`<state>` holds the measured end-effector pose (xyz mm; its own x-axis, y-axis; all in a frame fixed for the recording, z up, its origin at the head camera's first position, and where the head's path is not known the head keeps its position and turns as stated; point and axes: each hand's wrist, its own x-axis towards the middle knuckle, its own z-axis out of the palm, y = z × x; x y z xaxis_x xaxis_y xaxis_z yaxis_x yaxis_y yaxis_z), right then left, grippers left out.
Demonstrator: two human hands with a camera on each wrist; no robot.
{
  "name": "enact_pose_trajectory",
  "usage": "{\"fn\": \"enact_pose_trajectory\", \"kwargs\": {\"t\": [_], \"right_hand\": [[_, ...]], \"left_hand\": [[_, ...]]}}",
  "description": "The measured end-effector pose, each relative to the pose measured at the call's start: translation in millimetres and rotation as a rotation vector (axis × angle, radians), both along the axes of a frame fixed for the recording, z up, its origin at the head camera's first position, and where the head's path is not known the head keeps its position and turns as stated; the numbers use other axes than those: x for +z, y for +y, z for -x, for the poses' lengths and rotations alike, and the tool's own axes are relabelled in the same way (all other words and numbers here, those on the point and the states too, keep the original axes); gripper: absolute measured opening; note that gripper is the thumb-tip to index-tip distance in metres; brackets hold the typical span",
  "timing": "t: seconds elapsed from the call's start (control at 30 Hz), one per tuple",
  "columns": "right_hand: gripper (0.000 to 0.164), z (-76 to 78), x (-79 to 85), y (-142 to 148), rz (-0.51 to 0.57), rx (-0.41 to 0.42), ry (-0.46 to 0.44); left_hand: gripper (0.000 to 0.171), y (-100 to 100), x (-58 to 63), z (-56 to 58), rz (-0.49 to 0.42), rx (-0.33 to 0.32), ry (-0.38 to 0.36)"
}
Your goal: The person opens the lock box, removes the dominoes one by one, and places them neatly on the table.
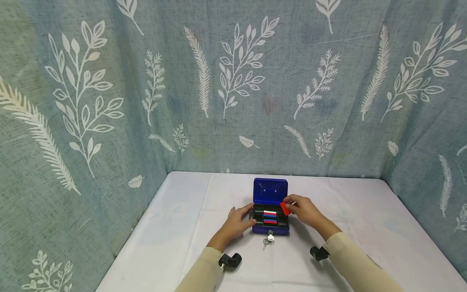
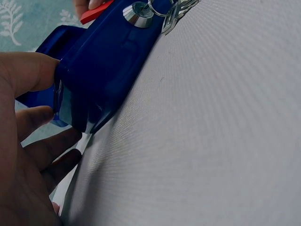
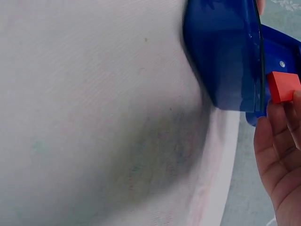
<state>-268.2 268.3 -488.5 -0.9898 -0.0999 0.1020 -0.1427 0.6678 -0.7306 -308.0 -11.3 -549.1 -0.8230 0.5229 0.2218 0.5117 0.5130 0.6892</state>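
Note:
A blue metal cash box stands on the table with its lid raised at the back. Its black inner tray has compartments; white, red and blue flat pieces lie in the middle ones. My right hand pinches a red block between thumb and fingers, over the tray's right back part. At the box's left side is my left hand, its thumb at the front left rim and its other fingers loosely extended along the side wall. Keys on a ring hang from the front lock.
A white cloth covers the table. Behind it and at both sides hangs a blue-green curtain with white leaf prints. Black wrist cameras are worn at both sleeves.

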Motion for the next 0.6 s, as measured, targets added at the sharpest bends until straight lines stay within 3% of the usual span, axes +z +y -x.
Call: {"fn": "enact_pose_trajectory", "kwargs": {"t": [0.37,0.6], "right_hand": [[0.019,-10.3,-4.3,10.0,0.047,-0.034,0.026],[0.021,-15.8,-9.6,16.7,0.081,-0.088,-0.023]], "left_hand": [[0.063,0.5,2.2,0.2,-0.005,-0.008,0.014],[0.063,0.1,1.8,-0.6,0.011,-0.002,0.006]]}}
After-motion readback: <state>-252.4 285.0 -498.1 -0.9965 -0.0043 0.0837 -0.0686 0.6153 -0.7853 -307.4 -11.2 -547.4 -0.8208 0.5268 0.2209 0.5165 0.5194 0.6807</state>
